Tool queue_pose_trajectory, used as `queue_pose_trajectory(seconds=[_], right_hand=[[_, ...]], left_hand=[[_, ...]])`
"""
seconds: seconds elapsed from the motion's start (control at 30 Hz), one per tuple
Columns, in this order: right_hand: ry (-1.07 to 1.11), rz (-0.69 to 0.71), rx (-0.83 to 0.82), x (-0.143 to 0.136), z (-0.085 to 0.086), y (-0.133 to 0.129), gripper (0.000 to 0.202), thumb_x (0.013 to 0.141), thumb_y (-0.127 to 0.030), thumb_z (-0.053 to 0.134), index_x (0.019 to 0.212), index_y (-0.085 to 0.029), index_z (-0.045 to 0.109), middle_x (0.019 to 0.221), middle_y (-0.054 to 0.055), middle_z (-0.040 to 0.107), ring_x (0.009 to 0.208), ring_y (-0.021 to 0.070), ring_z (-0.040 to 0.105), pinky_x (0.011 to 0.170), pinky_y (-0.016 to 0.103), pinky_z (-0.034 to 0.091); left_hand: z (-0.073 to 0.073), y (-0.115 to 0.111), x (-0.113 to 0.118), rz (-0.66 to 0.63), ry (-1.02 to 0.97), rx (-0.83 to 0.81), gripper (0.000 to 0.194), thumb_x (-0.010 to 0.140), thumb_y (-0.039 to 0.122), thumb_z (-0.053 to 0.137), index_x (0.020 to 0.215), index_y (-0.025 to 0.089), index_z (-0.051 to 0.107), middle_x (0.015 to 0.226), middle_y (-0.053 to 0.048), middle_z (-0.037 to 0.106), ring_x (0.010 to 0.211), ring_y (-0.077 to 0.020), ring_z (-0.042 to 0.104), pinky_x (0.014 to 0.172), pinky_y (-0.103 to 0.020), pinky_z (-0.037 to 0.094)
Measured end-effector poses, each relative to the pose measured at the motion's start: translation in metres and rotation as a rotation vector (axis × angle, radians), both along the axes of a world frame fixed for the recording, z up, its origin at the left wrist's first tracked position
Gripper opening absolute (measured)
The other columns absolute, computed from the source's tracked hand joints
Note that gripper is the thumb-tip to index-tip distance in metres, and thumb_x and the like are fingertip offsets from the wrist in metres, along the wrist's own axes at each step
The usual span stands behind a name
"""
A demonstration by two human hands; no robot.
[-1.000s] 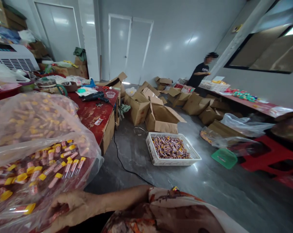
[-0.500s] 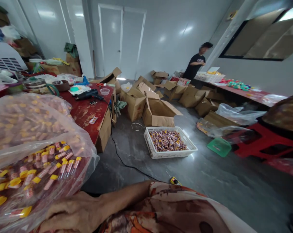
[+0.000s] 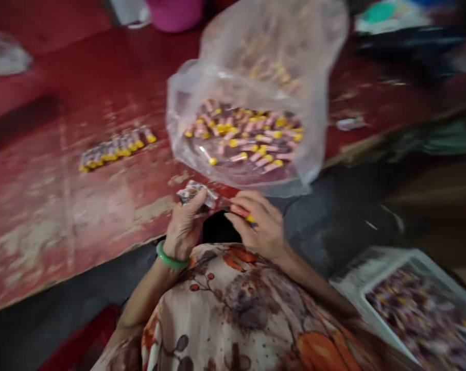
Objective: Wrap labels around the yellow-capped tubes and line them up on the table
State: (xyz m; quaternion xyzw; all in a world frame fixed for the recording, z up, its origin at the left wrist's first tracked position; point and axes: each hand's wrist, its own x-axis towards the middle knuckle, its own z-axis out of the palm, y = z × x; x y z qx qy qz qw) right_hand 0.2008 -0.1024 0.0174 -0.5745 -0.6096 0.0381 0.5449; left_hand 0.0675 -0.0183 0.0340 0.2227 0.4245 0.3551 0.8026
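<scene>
My left hand (image 3: 184,226), with a green bangle at the wrist, is closed around a small bunch of printed clear plastic wrappers (image 3: 190,191) at the table's front edge. Just beside it, my right hand (image 3: 265,221) grips a small clear tube with a yellow cap (image 3: 240,211). The tube's far end points toward the wrappers; blur hides whether it is inside one. Beyond my hands, a clear plastic bag (image 3: 182,98) lies with its mouth toward me, full of yellow-capped tubes (image 3: 252,136). To the left, several tubes stand side by side in a slanting row (image 3: 119,149).
The worn red table (image 3: 43,206) spans the view. A pink container (image 3: 174,13) sits at its back, and a blurred dark tool (image 3: 418,49) lies at the back right. On the floor at lower right is a white crate (image 3: 391,309) of tubes.
My view has swung from the room down to the table. Both hands now show together in front of me, with wrappers in the left and a tube in the right.
</scene>
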Motion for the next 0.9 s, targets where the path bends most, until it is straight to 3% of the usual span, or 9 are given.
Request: queue_pose_trajectory(seconds=[0.07,0.2,0.47,0.57,0.67,0.9], right_hand=[[0.028,0.024,0.037,-0.001,-0.001,0.004,0.024,0.082,-0.015,0.064,0.106,-0.018,0.064,0.098,0.008,0.065,0.086,0.0181,0.064,0.076,0.032,0.056],[-0.002,0.059,0.074,-0.009,0.002,0.010,0.024,0.081,-0.016,0.064,0.105,-0.020,0.065,0.096,0.007,0.066,0.085,0.0198,0.065,0.074,0.034,0.056],[-0.245,0.071,0.101,-0.015,-0.003,0.027,0.027,0.082,-0.012,0.062,0.108,-0.019,0.063,0.096,0.008,0.066,0.086,0.0185,0.065,0.074,0.032,0.055],[-0.244,0.037,0.061,-0.021,-0.006,0.031,0.024,0.084,-0.017,0.063,0.108,-0.018,0.062,0.095,0.009,0.067,0.087,0.0195,0.066,0.077,0.033,0.056],[-0.230,0.013,0.039,-0.027,-0.011,0.036,0.022,0.085,-0.023,0.064,0.107,-0.018,0.061,0.093,0.009,0.068,0.086,0.0201,0.067,0.078,0.033,0.057],[-0.482,0.072,0.088,-0.040,-0.024,0.052,0.026,0.085,-0.017,0.061,0.110,-0.012,0.057,0.096,0.014,0.067,0.088,0.0212,0.066,0.073,0.030,0.056]], left_hand=[[-0.004,0.005,-0.013,0.060,0.011,0.036,0.030,0.061,0.027,0.085,0.080,0.015,0.064,0.075,0.001,0.066,0.063,-0.0110,0.060,0.059,-0.023,0.051],[-0.004,0.009,-0.014,0.052,-0.014,0.055,0.031,0.059,0.030,0.086,0.074,0.015,0.063,0.067,0.002,0.063,0.056,-0.0092,0.057,0.052,-0.021,0.048],[-0.011,0.012,-0.020,0.045,-0.043,0.018,0.026,0.064,0.028,0.083,0.078,0.015,0.064,0.070,0.002,0.065,0.060,-0.0092,0.060,0.058,-0.022,0.052],[-0.014,0.013,-0.023,0.060,-0.055,0.018,0.022,0.067,0.027,0.081,0.077,0.016,0.065,0.071,0.003,0.065,0.061,-0.0093,0.060,0.056,-0.021,0.052],[-0.016,0.015,-0.028,0.079,-0.059,0.037,0.022,0.065,0.027,0.082,0.076,0.017,0.066,0.070,0.003,0.066,0.062,-0.0103,0.060,0.056,-0.022,0.051],[-0.029,0.021,-0.039,0.164,-0.023,0.077,0.026,0.060,0.025,0.085,0.079,0.015,0.070,0.073,0.002,0.067,0.064,-0.0092,0.059,0.062,-0.021,0.048]])
